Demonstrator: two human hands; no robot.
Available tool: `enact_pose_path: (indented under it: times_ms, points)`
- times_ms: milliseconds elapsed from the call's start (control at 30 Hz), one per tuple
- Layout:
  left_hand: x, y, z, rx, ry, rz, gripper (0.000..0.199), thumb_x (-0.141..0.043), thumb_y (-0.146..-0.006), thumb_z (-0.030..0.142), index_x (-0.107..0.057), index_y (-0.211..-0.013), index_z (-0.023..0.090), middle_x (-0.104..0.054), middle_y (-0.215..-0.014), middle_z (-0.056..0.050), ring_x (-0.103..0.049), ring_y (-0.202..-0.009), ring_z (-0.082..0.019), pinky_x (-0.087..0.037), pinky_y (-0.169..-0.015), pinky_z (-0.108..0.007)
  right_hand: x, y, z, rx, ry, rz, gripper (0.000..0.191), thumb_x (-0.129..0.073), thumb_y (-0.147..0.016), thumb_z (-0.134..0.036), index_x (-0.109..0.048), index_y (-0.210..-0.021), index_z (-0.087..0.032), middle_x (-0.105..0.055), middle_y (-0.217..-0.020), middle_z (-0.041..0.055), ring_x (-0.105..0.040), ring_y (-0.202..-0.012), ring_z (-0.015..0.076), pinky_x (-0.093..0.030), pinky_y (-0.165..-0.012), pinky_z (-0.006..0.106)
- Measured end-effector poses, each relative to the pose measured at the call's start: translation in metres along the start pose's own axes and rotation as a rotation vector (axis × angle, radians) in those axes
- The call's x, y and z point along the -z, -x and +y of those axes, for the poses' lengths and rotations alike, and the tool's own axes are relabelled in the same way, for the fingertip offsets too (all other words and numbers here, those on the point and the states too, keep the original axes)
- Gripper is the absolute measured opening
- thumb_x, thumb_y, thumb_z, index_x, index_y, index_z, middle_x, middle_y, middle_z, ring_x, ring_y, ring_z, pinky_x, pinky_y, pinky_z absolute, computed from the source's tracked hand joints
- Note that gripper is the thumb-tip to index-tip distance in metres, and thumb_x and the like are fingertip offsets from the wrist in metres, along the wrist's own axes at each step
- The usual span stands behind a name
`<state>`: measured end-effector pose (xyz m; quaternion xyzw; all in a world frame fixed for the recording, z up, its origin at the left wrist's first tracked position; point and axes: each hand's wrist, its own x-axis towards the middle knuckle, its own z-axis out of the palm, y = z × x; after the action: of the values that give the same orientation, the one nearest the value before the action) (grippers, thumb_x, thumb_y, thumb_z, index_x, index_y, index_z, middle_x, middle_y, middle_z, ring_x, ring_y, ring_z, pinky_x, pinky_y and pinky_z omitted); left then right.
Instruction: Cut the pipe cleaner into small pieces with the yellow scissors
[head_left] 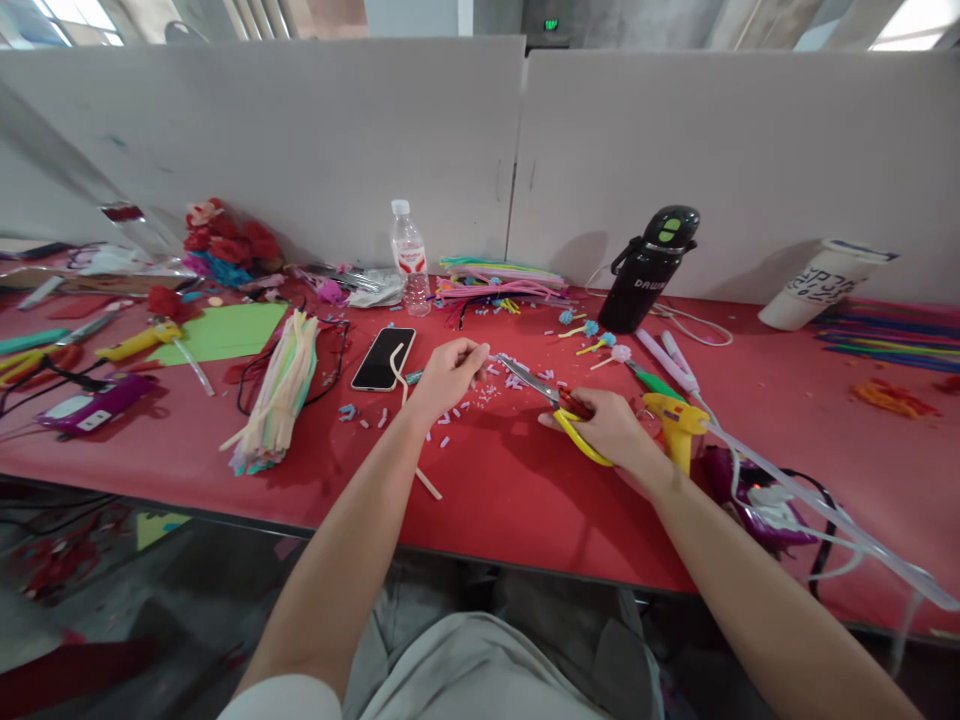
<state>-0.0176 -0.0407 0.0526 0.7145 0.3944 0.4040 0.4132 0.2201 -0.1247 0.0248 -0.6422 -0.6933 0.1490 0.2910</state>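
My right hand (611,430) is closed round the handles of a pair of scissors (534,380) with yellow and red grips. Their metal blades point left, the tips close to the fingers of my left hand (456,375). Thumb and fingertips of that left hand are pinched on a small pale lilac piece (492,358), mostly hidden by the fingers. Short lilac cut pieces (445,441) lie scattered on the red table below both hands. Beside my left forearm lies a cream pipe cleaner (427,483), partly covered by the arm, its upper end over a phone (384,360).
Left of the phone lies a bundle of pale pipe cleaners (281,395). A water bottle (409,262) and a black flask (649,270) stand behind. Small pompom flowers (600,342) lie near the flask. At right are a yellow glue gun (679,425) and a white cup (821,285).
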Motion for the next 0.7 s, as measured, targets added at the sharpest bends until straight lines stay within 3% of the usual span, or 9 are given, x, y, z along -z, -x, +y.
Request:
enact_pose_path:
  times_ms: [700]
  points:
    - [-0.0058,0.0004,-0.0031,0.009,-0.018,0.023,0.037,-0.046,-0.085,0.051,-0.051,-0.076,0.016,-0.059,-0.066,-0.002,-0.048,-0.052,-0.008,-0.038,-0.052,-0.021,-0.0027,-0.0006,0.0041,-0.017,0.008,-0.022,0.056,-0.063,-0.065,-0.066,-0.037,-0.055,-0.017,-0.029,-0.055,-0.005,-0.025,-0.054,0.0072,-0.019,-0.044,0.02]
